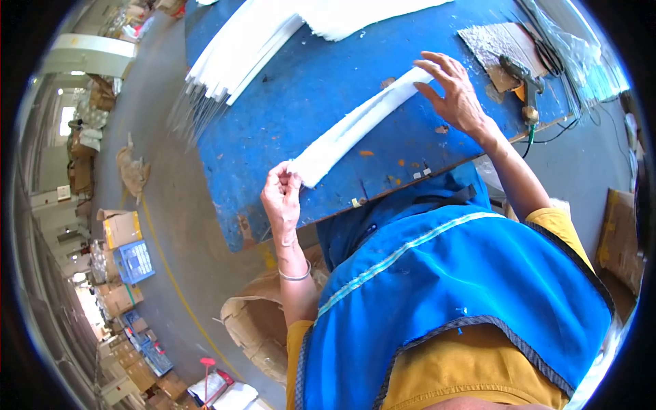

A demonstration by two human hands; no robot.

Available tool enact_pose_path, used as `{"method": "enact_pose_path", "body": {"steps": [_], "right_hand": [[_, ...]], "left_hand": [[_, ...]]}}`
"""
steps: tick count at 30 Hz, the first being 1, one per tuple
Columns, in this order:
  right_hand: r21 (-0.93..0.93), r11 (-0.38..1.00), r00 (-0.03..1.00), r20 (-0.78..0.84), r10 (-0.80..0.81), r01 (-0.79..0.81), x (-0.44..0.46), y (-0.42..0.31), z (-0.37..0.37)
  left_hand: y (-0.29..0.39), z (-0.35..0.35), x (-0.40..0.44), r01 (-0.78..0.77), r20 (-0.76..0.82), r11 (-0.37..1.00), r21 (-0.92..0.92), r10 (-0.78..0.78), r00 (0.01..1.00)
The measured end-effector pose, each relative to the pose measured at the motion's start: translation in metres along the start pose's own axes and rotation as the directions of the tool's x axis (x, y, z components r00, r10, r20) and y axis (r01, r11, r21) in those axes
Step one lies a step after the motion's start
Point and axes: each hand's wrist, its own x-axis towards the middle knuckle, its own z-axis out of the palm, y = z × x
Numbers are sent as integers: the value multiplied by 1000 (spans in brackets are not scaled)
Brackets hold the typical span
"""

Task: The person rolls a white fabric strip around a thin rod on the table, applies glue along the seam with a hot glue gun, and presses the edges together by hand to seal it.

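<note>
A long strip of white fluffy sheet material (362,128), partly folded along its length, lies slantwise over the blue table. My left hand (281,191) pinches its near-left corner by the table's front edge. At the strip's far right end is my right hand (452,96), its fingers stretched and apart, the fingertips and thumb about the end. Whether they touch it I cannot tell. Toward the back left lies a stack of white strips (249,51) with thin wire-like ends sticking out past the table edge.
On the blue tabletop (287,116), a glue gun (525,82) with a cord rests at the right beside a cardboard piece (502,51) and black scissors (547,53). A cardboard container (256,318) stands below the table at left. Boxes (123,229) and a blue crate (135,262) line the floor.
</note>
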Motion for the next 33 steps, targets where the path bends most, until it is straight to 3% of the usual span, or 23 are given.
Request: {"method": "enact_pose_path", "body": {"steps": [1, 3, 6, 7, 8, 10, 11, 12, 14, 16, 19, 23, 26, 27, 28, 29, 30, 31, 32, 33], "right_hand": [[15, 1000, 1000, -25, -4, 4, -1, 3, -7], [81, 995, 992, -105, 70, -61, -6, 13, -25], [-78, 968, 952, -218, 217, -238, -27, 45, -58], [-48, 954, 930, -241, 278, -297, -41, 69, -63], [-115, 945, 932, -238, 272, -306, -54, 86, -73], [-430, 790, 898, -170, 406, -438, -89, 132, -78], [-505, 769, 916, -135, 377, -391, -92, 133, -84], [-443, 754, 875, -234, 425, -485, -100, 138, -84], [-250, 721, 762, -156, 629, -647, -112, 159, -90], [-281, 615, 665, -140, 733, -737, -116, 177, -99], [-110, 521, 522, 25, 853, -846, -109, 173, -110], [-215, 496, 472, 156, 868, -841, -105, 193, -105], [-68, 443, 430, 148, 891, -894, -105, 204, -103], [-10, 514, 512, 90, 855, -857, -91, 163, -107], [-180, 579, 593, -29, 805, -795, -91, 163, -102], [-231, 730, 765, -196, 613, -643, -116, 202, -84], [-32, 760, 756, -142, 640, -649, -112, 184, -82], [-172, 802, 820, -124, 558, -572, -91, 141, -88], [-169, 832, 849, -123, 514, -528, -85, 126, -87], [-69, 749, 748, 38, 662, -659, -85, 132, -85]], "left_hand": [[3, 1, 0, 22, -7, 997, -71, -22, 1000], [-9, -7, 1, 41, 66, 998, -43, -38, 997], [-18, -9, 1, 12, 56, 998, 61, -16, 998], [-17, -8, 1, -14, 52, 997, 81, 10, 999], [-15, -8, 2, -42, 44, 994, 105, 37, 998], [-4, -8, 1, -25, 37, 982, 186, 19, 999], [-4, -8, 0, -41, 42, 983, 178, 34, 999], [-4, -9, 1, -55, 54, 985, 166, 47, 997], [-1, -9, 1, -35, 60, 989, 140, 27, 998], [-1, -11, 2, -14, 64, 996, 89, 8, 998], [-3, -10, 0, -9, 82, 996, 85, 2, 997], [3, -13, 4, -44, 136, 992, 115, 29, 990], [4, -19, 6, -62, 152, 986, 155, 38, 988], [1, -18, 7, -87, 140, 984, 156, 65, 988], [-2, -15, 4, -108, 139, 983, 148, 88, 986], [-3, -13, 2, -84, 126, 987, 141, 66, 990], [-2, -13, 4, -68, 125, 989, 135, 51, 991], [-1, -14, 4, -18, 133, 987, 157, -3, 991], [-1, -17, 4, 28, 147, 982, 189, -57, 988], [-5, -17, 4, 24, 129, 984, 176, -47, 991]]}}
